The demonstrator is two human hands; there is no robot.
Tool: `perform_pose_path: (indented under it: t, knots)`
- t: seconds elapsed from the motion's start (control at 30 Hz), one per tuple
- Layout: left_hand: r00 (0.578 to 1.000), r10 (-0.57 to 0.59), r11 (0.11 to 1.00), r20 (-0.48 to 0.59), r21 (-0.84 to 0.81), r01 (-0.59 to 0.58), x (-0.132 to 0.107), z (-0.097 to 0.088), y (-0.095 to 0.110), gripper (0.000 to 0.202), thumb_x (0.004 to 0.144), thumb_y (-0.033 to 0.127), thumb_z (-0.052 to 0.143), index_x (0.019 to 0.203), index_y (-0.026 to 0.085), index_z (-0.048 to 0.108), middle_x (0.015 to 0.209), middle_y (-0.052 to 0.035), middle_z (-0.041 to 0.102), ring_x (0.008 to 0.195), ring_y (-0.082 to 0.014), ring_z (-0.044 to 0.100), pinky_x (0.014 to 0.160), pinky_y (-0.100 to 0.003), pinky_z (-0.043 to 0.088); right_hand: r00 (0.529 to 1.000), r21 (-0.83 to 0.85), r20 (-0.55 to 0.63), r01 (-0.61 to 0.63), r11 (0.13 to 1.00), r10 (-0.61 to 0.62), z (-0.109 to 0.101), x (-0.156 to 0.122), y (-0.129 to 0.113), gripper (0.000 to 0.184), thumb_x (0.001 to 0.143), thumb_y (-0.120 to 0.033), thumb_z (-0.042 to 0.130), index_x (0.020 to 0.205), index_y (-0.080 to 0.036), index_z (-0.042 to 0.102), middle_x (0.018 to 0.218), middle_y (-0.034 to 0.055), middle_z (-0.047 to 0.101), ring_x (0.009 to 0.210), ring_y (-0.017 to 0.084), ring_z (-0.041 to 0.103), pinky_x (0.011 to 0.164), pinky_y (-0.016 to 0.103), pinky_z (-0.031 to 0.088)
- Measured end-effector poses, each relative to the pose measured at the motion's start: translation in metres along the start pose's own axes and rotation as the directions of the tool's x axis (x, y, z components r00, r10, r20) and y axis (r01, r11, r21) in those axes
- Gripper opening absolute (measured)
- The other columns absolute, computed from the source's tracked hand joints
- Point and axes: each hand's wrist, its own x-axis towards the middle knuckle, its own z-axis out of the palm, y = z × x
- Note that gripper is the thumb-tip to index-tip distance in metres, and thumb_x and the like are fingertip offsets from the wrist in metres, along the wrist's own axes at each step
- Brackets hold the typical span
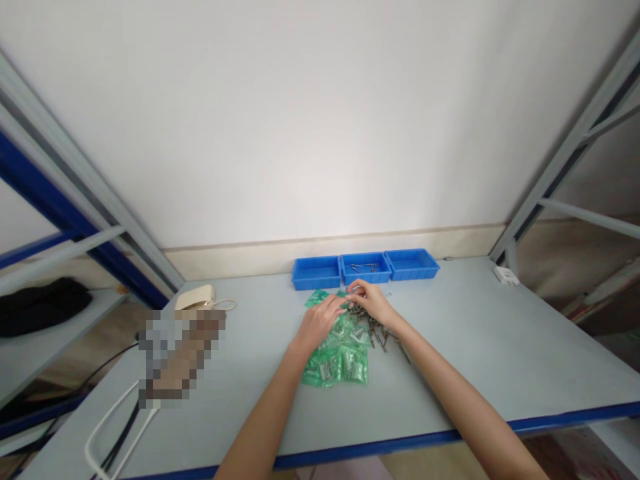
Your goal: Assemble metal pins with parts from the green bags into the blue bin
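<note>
My left hand [320, 321] reaches over the green plastic packets [336, 363], its fingers bent together at their upper part. Close against it, my right hand [371, 301] has thumb and fingers pinched together above the edge of a heap of thin metal pieces [379, 337], which look like screws or bits. The fingertips of both hands nearly meet; anything between them is too small to make out. Small metal parts show through the clear green packets. Part of the heap is hidden under my right hand and forearm.
Behind my hands, three blue trays [317, 273] stand in a row by the wall; the middle tray [366, 268] holds a few thin metal pieces. A cream-coloured box [195, 298], a blurred-out patch and cables lie at left. A white socket block [506, 275] sits far right on the grey table [500, 353].
</note>
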Motion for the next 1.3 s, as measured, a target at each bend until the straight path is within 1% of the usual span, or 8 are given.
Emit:
perform_pose_path:
  t: [0.2, 0.37, 0.53, 0.63, 0.8, 0.97, 1.1, 1.3]
  knots:
    - [0.998, 0.035, 0.998, -0.042, 0.058, -0.032, 0.0, -0.001, -0.002, 0.029, 0.097, 0.025, 0.034, 0.09, 0.017, 0.061, 0.082, -0.0045, 0.064, 0.076, -0.0144, 0.061, 0.071, -0.026, 0.049, 1.0, 0.111, 0.012, -0.004, 0.994, 0.003, 0.014, 0.001, 0.018, 0.026, 0.079, -0.045, 0.056, 0.081, -0.019, 0.054, 0.057, -0.0029, 0.063, 0.057, 0.014, 0.059, 0.061, 0.026, 0.045]
    - [0.996, 0.029, 0.991, -0.08, 0.133, -0.018, 0.001, -0.002, 0.0, 0.033, 0.098, 0.025, 0.032, 0.086, 0.017, 0.061, 0.078, -0.0044, 0.064, 0.073, -0.0144, 0.061, 0.068, -0.025, 0.048, 1.0, 0.128, 0.013, -0.003, 0.992, 0.001, 0.006, -0.006, 0.016, 0.033, 0.075, -0.046, 0.061, 0.091, -0.017, 0.063, 0.074, 0.0025, 0.07, 0.069, 0.016, 0.063, 0.064, 0.028, 0.047]
    - [0.992, 0.011, 0.99, -0.126, 0.138, 0.007, 0.001, -0.003, 0.002, 0.037, 0.098, 0.028, 0.03, 0.08, 0.017, 0.06, 0.071, -0.0033, 0.063, 0.067, -0.0146, 0.061, 0.064, -0.025, 0.047, 0.999, -0.08, -0.02, 0.038, 0.996, -0.039, 0.0, -0.014, 0.002, 0.018, 0.078, -0.035, 0.062, 0.08, -0.019, 0.071, 0.074, 0.0028, 0.071, 0.065, 0.016, 0.062, 0.065, 0.028, 0.045]
    - [0.988, 0.005, 0.993, -0.156, 0.117, 0.014, 0.0, -0.002, 0.0, 0.036, 0.098, 0.032, 0.029, 0.088, 0.016, 0.061, 0.076, -0.004, 0.066, 0.07, -0.0146, 0.063, 0.065, -0.025, 0.048, 0.993, -0.22, 0.013, 0.119, 0.968, -0.119, -0.001, -0.017, -0.006, 0.02, 0.085, -0.033, 0.055, 0.08, -0.022, 0.071, 0.076, 0.0014, 0.071, 0.067, 0.015, 0.061, 0.068, 0.027, 0.043]
    - [0.993, 0.023, 0.993, -0.117, 0.118, -0.009, -0.001, 0.0, -0.002, 0.036, 0.099, 0.03, 0.029, 0.087, 0.017, 0.061, 0.074, -0.0031, 0.066, 0.068, -0.0139, 0.063, 0.064, -0.024, 0.047, 0.989, -0.278, 0.085, 0.142, 0.95, -0.123, -0.003, -0.02, -0.01, 0.031, 0.091, -0.035, 0.046, 0.075, -0.021, 0.067, 0.07, -0.0007, 0.068, 0.063, 0.014, 0.059, 0.066, 0.025, 0.04]
    - [0.991, -0.008, 0.991, -0.137, 0.134, 0.027, -0.003, 0.005, -0.002, 0.04, 0.099, 0.032, 0.027, 0.081, 0.016, 0.059, 0.071, -0.0021, 0.066, 0.065, -0.0134, 0.062, 0.062, -0.024, 0.045, 0.989, -0.24, 0.087, 0.14, 0.961, -0.122, -0.002, -0.021, -0.005, 0.018, 0.086, -0.037, 0.054, 0.089, -0.021, 0.063, 0.073, -0.0008, 0.067, 0.064, 0.015, 0.059, 0.063, 0.025, 0.04]
    - [0.994, -0.053, 0.987, -0.091, 0.148, 0.066, -0.005, 0.009, -0.001, 0.039, 0.099, 0.032, 0.028, 0.08, 0.016, 0.057, 0.069, -0.0013, 0.065, 0.063, -0.0132, 0.061, 0.06, -0.024, 0.043, 0.989, -0.279, 0.091, 0.137, 0.95, -0.116, -0.001, -0.022, -0.003, 0.019, 0.086, -0.038, 0.053, 0.083, -0.022, 0.063, 0.07, -0.0002, 0.066, 0.064, 0.017, 0.059, 0.063, 0.026, 0.04]
    - [0.995, -0.104, 0.983, -0.011, 0.154, 0.104, -0.004, 0.01, 0.0, 0.037, 0.099, 0.034, 0.029, 0.082, 0.016, 0.056, 0.07, -0.0011, 0.065, 0.065, -0.0132, 0.063, 0.059, -0.023, 0.042, 0.982, -0.353, 0.141, 0.165, 0.921, -0.122, -0.003, -0.025, -0.01, 0.033, 0.092, -0.041, 0.04, 0.074, -0.022, 0.061, 0.069, -0.0006, 0.066, 0.066, 0.016, 0.059, 0.065, 0.026, 0.037]
